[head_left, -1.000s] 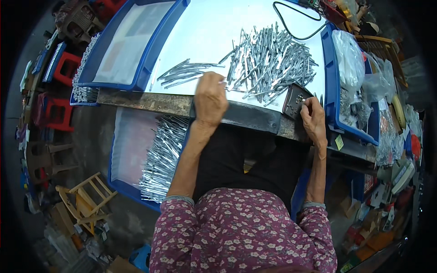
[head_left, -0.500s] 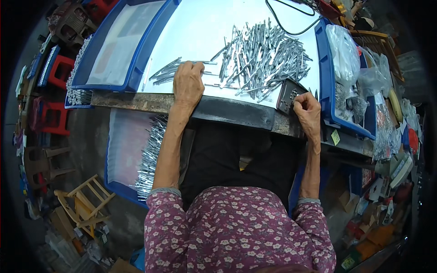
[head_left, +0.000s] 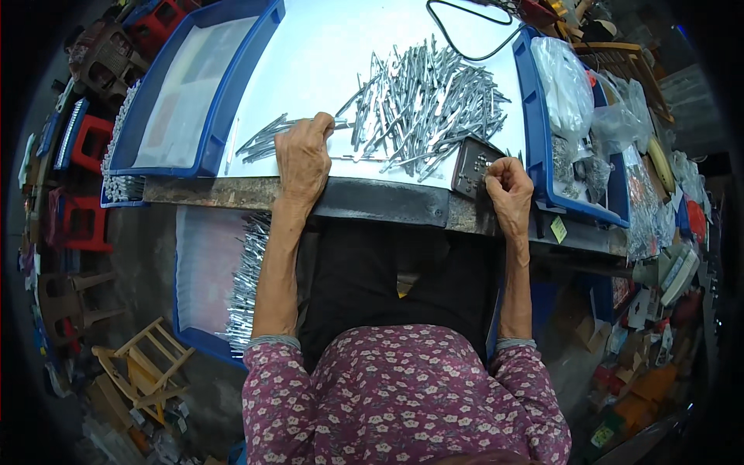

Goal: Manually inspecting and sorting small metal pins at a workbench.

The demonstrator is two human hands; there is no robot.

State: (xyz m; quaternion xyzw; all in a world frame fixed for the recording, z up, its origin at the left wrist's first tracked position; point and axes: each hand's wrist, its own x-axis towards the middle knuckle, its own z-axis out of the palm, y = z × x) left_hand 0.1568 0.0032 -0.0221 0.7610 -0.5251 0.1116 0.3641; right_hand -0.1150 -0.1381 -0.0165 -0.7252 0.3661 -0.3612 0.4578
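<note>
My left hand (head_left: 303,161) rests at the table's near edge with its fingers curled and closed, beside a small bundle of thin grey metal rods (head_left: 267,139). Whatever its fingertips hold is hidden behind the knuckles. To its right a large heap of similar rods (head_left: 430,105) lies loosely on the white tabletop (head_left: 325,54). My right hand (head_left: 511,194) pinches thumb and forefinger together over the edge of a small dark tray (head_left: 470,164) with tiny pieces in it. Anything within that pinch is too small to make out.
A blue bin (head_left: 225,93) with a pale lining stands at the left. Another blue bin (head_left: 535,116) at the right holds clear plastic bags (head_left: 559,81). Below the table, a third blue bin (head_left: 205,271) contains more rods. A black cable (head_left: 446,35) loops across the far side.
The whole view has shifted slightly. My left hand's knuckles are raised a little and its fingers have shifted beside the rods. My right hand stays at the small tray, still pinched.
</note>
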